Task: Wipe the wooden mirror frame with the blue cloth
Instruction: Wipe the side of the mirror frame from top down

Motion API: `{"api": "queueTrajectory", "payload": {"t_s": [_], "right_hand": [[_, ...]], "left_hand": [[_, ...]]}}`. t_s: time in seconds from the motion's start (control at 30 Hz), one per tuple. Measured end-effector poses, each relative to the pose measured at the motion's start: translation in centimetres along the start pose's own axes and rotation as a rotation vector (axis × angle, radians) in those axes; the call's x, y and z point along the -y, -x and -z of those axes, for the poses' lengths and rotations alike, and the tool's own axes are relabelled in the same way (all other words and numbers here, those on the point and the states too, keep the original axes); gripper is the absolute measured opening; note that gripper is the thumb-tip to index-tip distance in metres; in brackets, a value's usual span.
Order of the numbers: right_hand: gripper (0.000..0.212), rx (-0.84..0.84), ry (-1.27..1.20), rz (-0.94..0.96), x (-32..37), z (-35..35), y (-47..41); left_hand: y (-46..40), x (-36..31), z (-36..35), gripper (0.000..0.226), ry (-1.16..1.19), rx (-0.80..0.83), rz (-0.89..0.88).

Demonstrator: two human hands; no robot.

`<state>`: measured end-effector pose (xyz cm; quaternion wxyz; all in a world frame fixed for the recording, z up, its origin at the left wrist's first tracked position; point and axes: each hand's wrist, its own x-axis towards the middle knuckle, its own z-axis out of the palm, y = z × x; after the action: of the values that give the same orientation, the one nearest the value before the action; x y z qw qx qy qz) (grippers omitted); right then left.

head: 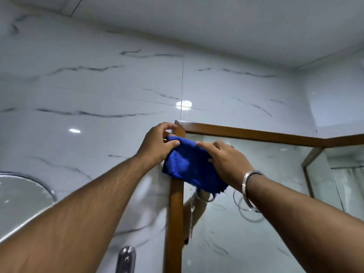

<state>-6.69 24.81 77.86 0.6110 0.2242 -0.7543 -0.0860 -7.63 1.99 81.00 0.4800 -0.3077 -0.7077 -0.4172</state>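
Observation:
The wooden mirror frame (176, 209) is brown, with a vertical left side and a top rail running right from its upper left corner. A blue cloth (189, 164) lies folded over the frame's left side just below that corner. My left hand (157, 143) pinches the cloth's upper left edge against the frame, fingers curled around the corner. My right hand (226, 160) grips the cloth's right side over the mirror glass, with a ring and a metal bangle on the wrist. The frame under the cloth is hidden.
White marble tiles (98, 91) cover the wall to the left and above. The mirror glass (266, 213) reflects my arm and the room. A round chrome-rimmed object (29, 194) sits at far left, and a chrome fitting (127, 259) stands near the bottom edge.

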Motion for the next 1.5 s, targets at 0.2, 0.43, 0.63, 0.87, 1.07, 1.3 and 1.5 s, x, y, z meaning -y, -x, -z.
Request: {"api": "queueTrajectory", "payload": {"t_s": [0.2, 0.43, 0.63, 0.87, 1.07, 1.3, 1.5], "right_hand": [[0.057, -0.109, 0.395, 0.098, -2.3, -3.2, -3.6], [0.063, 0.029, -0.014, 0.082, -1.8, -6.3, -4.5], [0.077, 0.068, 0.193, 0.127, -2.1, -7.3, -4.6], [0.064, -0.035, 0.116, 0.013, -1.1, -7.7, -6.8], [0.073, -0.014, -0.098, -0.111, 7.9, -12.3, 9.3], [0.073, -0.052, -0.038, -0.152, 5.5, -11.0, 4.0], [0.062, -0.095, -0.070, -0.280, 2.5, -8.8, -5.4]], "left_hand": [[-4.6, -0.1, -1.7, 0.045, -0.344, -0.163, -0.095], [-1.2, 5.8, -1.8, 0.066, -0.665, -0.217, -0.179], [1.4, 9.7, -0.6, 0.077, -1.061, -0.074, -0.279], [0.7, 10.3, -0.9, 0.079, -1.113, -0.077, -0.314], [0.7, 10.5, -1.1, 0.078, -1.099, -0.061, -0.315], [1.1, 10.3, -0.9, 0.078, -1.102, -0.059, -0.303], [1.2, 10.0, -0.7, 0.078, -1.104, -0.044, -0.312]]}}
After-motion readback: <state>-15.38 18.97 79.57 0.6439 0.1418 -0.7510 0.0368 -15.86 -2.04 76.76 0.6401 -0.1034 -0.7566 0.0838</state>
